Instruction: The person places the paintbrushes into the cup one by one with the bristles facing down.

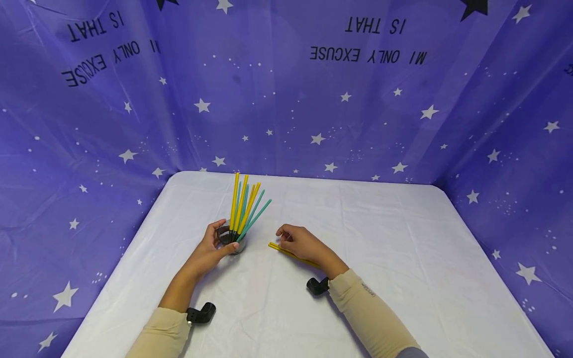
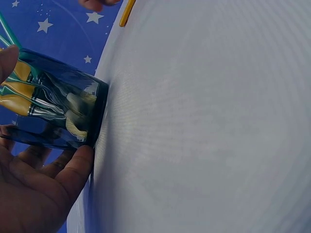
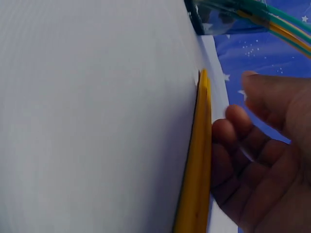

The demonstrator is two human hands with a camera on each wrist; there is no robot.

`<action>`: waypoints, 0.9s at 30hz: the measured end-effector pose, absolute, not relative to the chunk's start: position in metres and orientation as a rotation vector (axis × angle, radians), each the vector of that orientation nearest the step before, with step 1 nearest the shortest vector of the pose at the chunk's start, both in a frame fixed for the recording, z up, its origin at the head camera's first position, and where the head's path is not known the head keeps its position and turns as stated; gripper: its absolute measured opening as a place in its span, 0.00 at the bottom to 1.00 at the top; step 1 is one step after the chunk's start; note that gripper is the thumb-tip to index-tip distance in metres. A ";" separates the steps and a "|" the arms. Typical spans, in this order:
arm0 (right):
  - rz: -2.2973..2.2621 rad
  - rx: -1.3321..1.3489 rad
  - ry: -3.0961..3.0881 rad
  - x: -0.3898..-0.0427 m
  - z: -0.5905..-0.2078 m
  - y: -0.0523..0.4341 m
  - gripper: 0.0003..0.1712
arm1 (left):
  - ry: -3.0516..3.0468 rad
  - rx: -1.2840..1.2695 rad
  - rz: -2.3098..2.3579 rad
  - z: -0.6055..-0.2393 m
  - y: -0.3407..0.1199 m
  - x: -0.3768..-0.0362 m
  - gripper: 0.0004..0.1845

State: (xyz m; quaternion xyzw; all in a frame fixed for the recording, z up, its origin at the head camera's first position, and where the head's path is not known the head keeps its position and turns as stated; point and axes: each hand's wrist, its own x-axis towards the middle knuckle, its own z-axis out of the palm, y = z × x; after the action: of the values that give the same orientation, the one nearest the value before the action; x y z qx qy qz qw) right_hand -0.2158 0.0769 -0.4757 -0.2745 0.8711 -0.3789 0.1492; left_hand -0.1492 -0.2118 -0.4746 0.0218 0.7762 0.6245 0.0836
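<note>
My left hand [image 1: 207, 256] holds a clear glass [image 2: 100, 104], fingers round one side and thumb on the other. Yellow and teal paintbrushes [image 1: 242, 211] lean in it, handles upward; their pale bristles [image 2: 77, 126] show through the wall near the bottom. The glass stands upright on the table. To the right, my right hand [image 1: 306, 243] hovers beside a pair of yellow sticks, apparently paintbrush handles [image 3: 197, 165], lying on the tabletop. Its fingers [image 3: 224, 131] are loosely bent, the thumb is apart from them, and nothing is between them. The sticks' near ends are hidden below the right hand and wrist.
A white cloth covers the table [image 1: 380, 233], with rounded far corners. Purple star-printed curtains [image 1: 268, 114] hang behind it and along both sides. Each wrist carries a small black camera, the left one [image 1: 202, 313] and the right one [image 1: 317, 286] close above the cloth.
</note>
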 end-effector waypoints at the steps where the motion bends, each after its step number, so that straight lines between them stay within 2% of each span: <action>1: -1.053 -0.806 2.516 -0.216 -0.476 0.078 0.11 | 2.316 0.067 1.864 -0.475 -0.212 -0.149 0.47; 17: -0.689 -0.899 2.600 -0.219 -0.475 0.068 0.12 | 2.315 0.067 1.877 -0.477 -0.213 -0.149 0.46; 27: -0.776 -0.877 2.527 -0.223 -0.469 0.071 0.11 | 2.318 0.064 1.870 -0.477 -0.213 -0.149 0.46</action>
State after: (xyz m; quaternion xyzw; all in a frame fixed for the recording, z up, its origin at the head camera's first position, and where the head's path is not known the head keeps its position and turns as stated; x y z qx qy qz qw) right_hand -0.2225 0.0715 -0.4689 -0.3099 0.8929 -0.2743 0.1772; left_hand -0.1494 -0.2134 -0.4766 0.0215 0.7756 0.6256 0.0810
